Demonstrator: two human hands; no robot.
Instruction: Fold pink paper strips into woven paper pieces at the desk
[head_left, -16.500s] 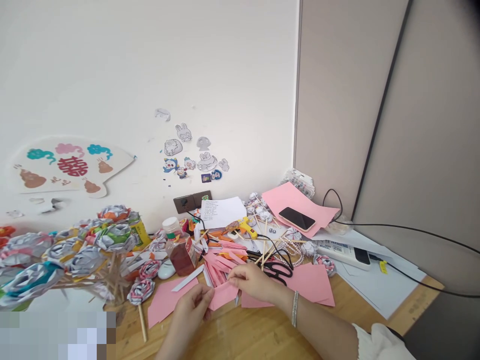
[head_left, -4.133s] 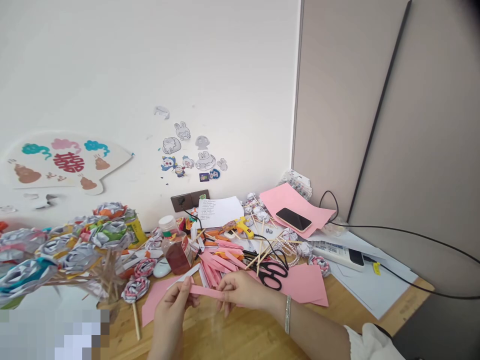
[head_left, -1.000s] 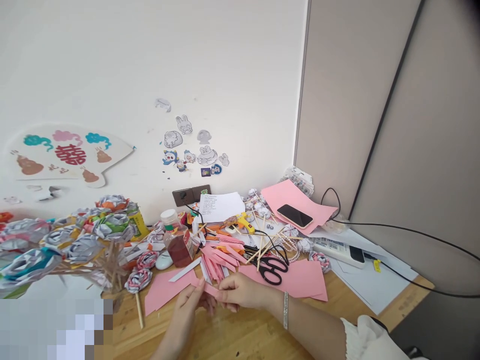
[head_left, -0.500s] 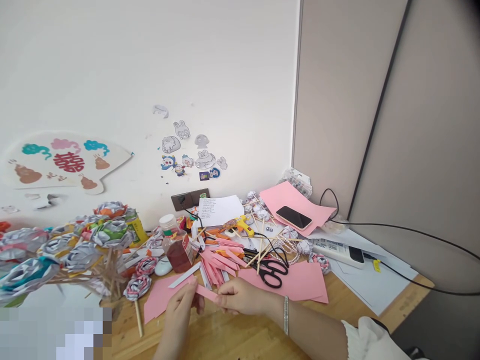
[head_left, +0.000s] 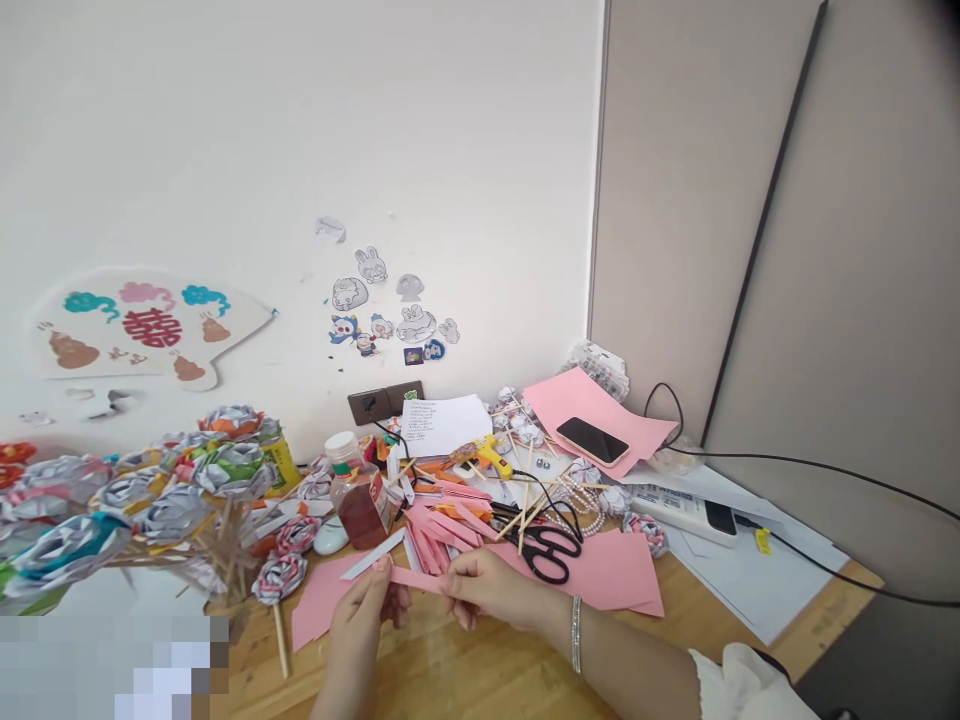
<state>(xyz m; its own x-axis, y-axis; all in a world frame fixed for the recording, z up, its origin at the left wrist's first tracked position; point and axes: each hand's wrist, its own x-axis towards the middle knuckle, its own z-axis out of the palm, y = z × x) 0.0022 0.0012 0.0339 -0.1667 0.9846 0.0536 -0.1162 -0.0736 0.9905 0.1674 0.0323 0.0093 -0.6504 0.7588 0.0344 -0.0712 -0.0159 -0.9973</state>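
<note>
A narrow folded strip of pink paper (head_left: 417,580) is stretched between my hands above the front of the wooden table. My left hand (head_left: 369,605) pinches its left end, thumb on top. The right end is held in the closed fingers of my right hand (head_left: 474,588). Just behind the strip lies a heap of pink strips (head_left: 442,525). Black-handled scissors (head_left: 553,552) rest on pink paper sheets (head_left: 619,570) beyond my right wrist. Another pink sheet (head_left: 319,600) lies to the left, partly under a white strip (head_left: 373,555).
Paper flowers on sticks (head_left: 172,510) crowd the left side. A bottle of reddish liquid (head_left: 360,500) stands behind my left hand. Further back are a yellow glue gun (head_left: 493,457) and its cord. A phone (head_left: 592,441) lies on pink paper, near a power strip (head_left: 690,515).
Since the oldest frame, the wide pink piece between my hands has become a narrow folded strip. Over the last second my hands have drawn slightly apart, and more of the strip shows between them.
</note>
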